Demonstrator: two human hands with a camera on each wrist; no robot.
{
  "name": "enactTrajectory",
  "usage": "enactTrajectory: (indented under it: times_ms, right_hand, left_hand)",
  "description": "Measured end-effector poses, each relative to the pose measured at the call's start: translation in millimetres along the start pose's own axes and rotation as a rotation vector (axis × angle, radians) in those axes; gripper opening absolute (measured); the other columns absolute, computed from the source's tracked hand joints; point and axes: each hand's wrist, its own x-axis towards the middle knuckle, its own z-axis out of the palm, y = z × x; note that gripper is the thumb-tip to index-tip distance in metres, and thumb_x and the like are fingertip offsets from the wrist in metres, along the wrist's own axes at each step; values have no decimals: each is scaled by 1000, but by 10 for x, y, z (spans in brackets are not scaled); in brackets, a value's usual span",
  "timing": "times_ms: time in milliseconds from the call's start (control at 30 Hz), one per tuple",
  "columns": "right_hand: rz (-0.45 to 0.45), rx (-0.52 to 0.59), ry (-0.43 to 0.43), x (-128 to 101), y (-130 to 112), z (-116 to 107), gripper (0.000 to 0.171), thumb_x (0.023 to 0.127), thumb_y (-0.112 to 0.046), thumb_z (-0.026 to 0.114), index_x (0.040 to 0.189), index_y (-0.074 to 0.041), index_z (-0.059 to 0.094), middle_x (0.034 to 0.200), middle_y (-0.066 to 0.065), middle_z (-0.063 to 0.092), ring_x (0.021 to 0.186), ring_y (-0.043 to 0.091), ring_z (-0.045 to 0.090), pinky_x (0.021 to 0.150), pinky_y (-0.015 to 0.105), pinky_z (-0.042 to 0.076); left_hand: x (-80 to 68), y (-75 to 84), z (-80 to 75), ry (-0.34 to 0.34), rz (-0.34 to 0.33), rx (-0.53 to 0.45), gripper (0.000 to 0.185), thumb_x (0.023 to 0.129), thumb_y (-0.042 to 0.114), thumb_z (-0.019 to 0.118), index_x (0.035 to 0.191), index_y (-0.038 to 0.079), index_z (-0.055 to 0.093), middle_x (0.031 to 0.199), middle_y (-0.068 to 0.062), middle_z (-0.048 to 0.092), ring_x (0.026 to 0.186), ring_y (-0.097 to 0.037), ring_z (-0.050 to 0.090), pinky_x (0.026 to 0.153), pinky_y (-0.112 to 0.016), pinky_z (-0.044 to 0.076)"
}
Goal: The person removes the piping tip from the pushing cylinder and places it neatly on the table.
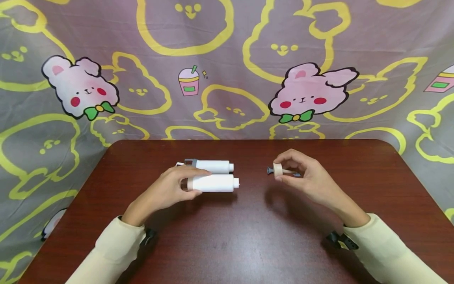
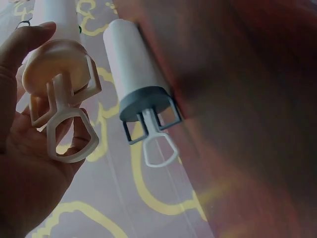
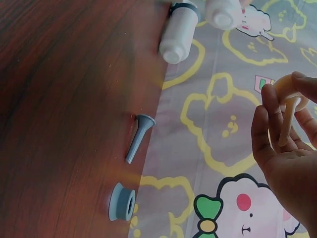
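My left hand (image 1: 172,183) grips a large white syringe (image 1: 214,183) by its beige collar end, thumb and fingers around it. In the left wrist view its beige cap (image 2: 59,64) carries two side loops and a pale ring handle (image 2: 73,135). Behind it lies a second white syringe (image 1: 213,167) with a grey cap (image 2: 144,102) and a white ring handle. With thumb and fingertips, my right hand (image 1: 305,169) pinches a beige nozzle (image 1: 278,169), whose thin stem (image 3: 287,121) points back toward the palm.
On the table (image 1: 248,236) near the right hand lie a grey flared nozzle (image 3: 141,136) and a grey ring (image 3: 122,202). In the head view the hand and beige nozzle partly cover them. A patterned cloth (image 1: 227,71) hangs behind the table's far edge.
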Motion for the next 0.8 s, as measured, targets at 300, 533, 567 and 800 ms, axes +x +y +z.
enactTrajectory:
  times_ms: [300, 533, 567, 800]
  right_hand:
    - [0, -7, 3, -11, 17, 3, 31, 92, 0, 77, 119, -6, 66, 107, 9, 72, 93, 10, 72, 80, 21, 58]
    - [1, -1, 7, -15, 22, 10, 31, 91, 1, 78, 119, -7, 66, 104, 3, 73, 92, 10, 72, 79, 21, 58]
    - [1, 1, 7, -16, 22, 11, 31, 91, 1, 78, 118, -7, 66, 104, 4, 73, 92, 10, 72, 79, 21, 58]
    - [6, -6, 6, -22, 16, 10, 30, 92, 0, 77, 118, -9, 66, 106, 13, 72, 92, 10, 72, 78, 21, 57]
  left_hand:
    - [-75, -148, 61, -44, -66, 49, 49, 83, 14, 88, 130, 24, 75, 122, 4, 76, 103, -15, 65, 89, -35, 53]
    - [-87, -232, 87, -90, -81, 50, 50, 85, 16, 87, 131, 26, 74, 126, 6, 75, 107, -14, 66, 91, -36, 53]
    - [-86, -243, 89, -94, -80, 49, 50, 85, 16, 87, 132, 26, 74, 126, 6, 75, 108, -14, 66, 91, -36, 53]
    - [-81, -298, 100, -115, -82, 41, 49, 85, 16, 87, 132, 26, 74, 127, 6, 75, 107, -14, 66, 91, -35, 52]
